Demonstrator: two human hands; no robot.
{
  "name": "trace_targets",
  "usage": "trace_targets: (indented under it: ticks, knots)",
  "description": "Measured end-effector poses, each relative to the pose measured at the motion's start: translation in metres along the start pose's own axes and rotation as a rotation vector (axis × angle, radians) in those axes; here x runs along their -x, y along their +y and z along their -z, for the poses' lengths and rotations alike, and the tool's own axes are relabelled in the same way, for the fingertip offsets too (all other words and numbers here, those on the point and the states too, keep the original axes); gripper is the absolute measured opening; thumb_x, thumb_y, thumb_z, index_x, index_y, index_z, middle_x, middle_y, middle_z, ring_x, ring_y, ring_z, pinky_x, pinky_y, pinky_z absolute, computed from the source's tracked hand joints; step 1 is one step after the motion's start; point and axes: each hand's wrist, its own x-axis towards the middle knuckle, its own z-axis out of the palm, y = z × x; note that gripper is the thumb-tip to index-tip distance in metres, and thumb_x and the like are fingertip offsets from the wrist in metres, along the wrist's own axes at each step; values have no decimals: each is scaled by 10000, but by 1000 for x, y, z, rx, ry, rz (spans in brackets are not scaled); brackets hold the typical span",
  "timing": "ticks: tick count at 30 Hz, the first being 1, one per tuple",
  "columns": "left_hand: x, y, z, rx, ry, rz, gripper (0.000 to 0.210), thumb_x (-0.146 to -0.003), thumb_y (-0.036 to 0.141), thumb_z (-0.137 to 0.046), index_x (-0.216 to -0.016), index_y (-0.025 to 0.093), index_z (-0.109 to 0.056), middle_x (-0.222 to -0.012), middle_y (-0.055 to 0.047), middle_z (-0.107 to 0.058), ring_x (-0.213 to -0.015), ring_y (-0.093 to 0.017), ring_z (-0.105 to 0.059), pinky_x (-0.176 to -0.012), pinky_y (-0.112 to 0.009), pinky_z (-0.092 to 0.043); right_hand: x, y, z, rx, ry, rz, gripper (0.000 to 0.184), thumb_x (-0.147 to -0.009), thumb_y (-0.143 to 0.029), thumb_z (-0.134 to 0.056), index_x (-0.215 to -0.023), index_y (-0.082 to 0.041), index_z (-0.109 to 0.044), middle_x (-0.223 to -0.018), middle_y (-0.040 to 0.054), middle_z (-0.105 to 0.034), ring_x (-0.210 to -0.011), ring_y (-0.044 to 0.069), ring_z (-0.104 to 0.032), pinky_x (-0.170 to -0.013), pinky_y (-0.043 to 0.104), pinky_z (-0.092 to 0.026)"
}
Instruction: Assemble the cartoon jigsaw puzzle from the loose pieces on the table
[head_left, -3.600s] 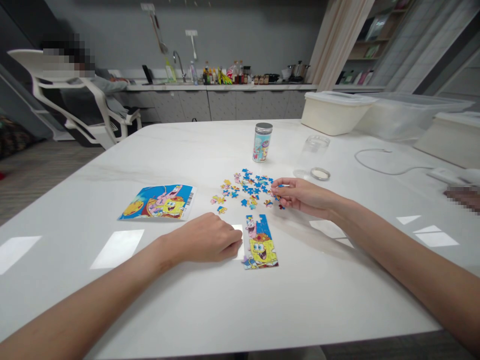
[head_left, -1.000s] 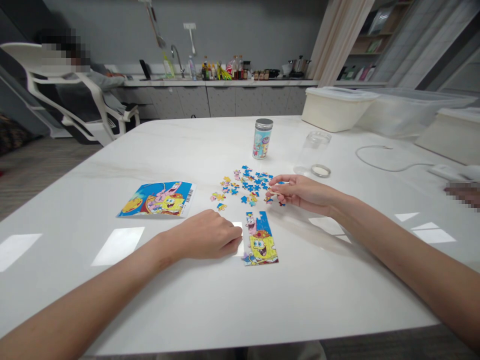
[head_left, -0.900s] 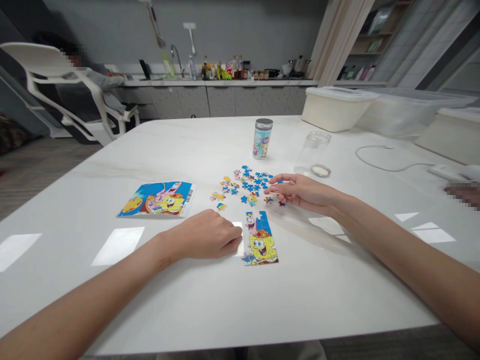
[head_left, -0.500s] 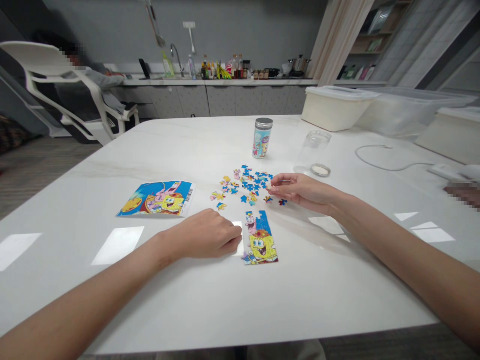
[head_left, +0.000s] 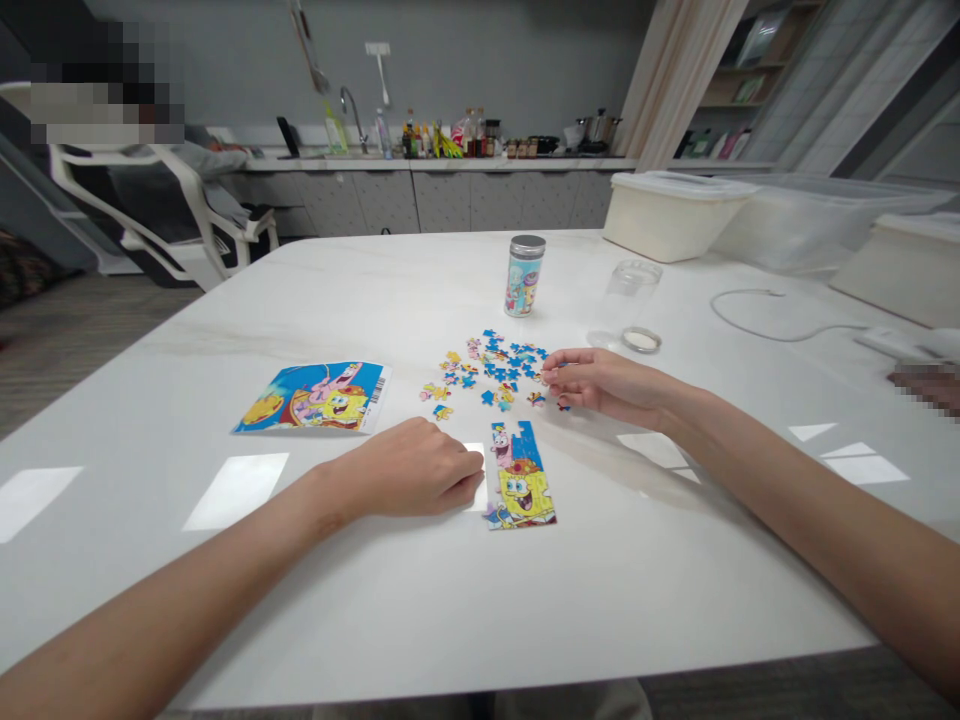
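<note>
My left hand (head_left: 421,468) rests on the table as a loose fist, just left of a partly joined jigsaw puzzle (head_left: 525,485) with a yellow square cartoon figure and a pink one. No object shows in that fist. Beyond the joined part, loose jigsaw pieces (head_left: 499,372), mostly blue, lie scattered. At their right edge is my right hand (head_left: 600,382), thumb and fingertips pinched together, apparently on a small jigsaw piece that the fingers mostly hide. A picture sheet (head_left: 319,398) with the same figures lies to the left of the pieces.
Behind the pieces stands a printed tin with a metal lid (head_left: 524,278). Right of it are a clear jar (head_left: 634,290) and a round lid (head_left: 641,340). Storage boxes (head_left: 675,215), a white cable (head_left: 780,325) and another person's hand (head_left: 926,385) are farther right.
My right hand has shifted very slightly to the right, its fingertips still by the loose pieces. My left hand and the joined puzzle stay put. The seated person's head has moved.
</note>
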Motion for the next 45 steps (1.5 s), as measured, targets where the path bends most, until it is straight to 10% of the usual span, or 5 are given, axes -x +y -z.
trace_targets:
  ticks: [8, 24, 45]
  knots:
    - [0, 1, 1, -8, -10, -7, 304, -907, 206, -395, -627, 174, -511, -518, 11, -579, -407, -93, -432, -452, -303, -180, -3, 3, 2, 128, 31, 49, 166, -693, -169, -748, -811, -184, -632, -723, 29, -621, -707, 142, -612, -627, 260, -506]
    - [0, 0, 2, 45, -10, 18, 315, -899, 197, -379, -606, 175, -492, -492, 19, -549, -391, -80, -361, -459, -291, -180, -2, 8, 5, 1162, 255, 606, 143, -770, -114, -574, -783, -212, -678, -827, 7, -713, -824, 181, -638, -722, 309, -462]
    - [3, -1, -2, 47, 39, 2, 305, -896, 169, -377, -607, 179, -471, -493, 30, -516, -406, -84, -386, -461, -290, -188, -6, 2, 28, 1542, 592, 490, 186, -797, -90, -559, -880, -199, -684, -889, 39, -727, -831, 209, -644, -700, 274, -413]
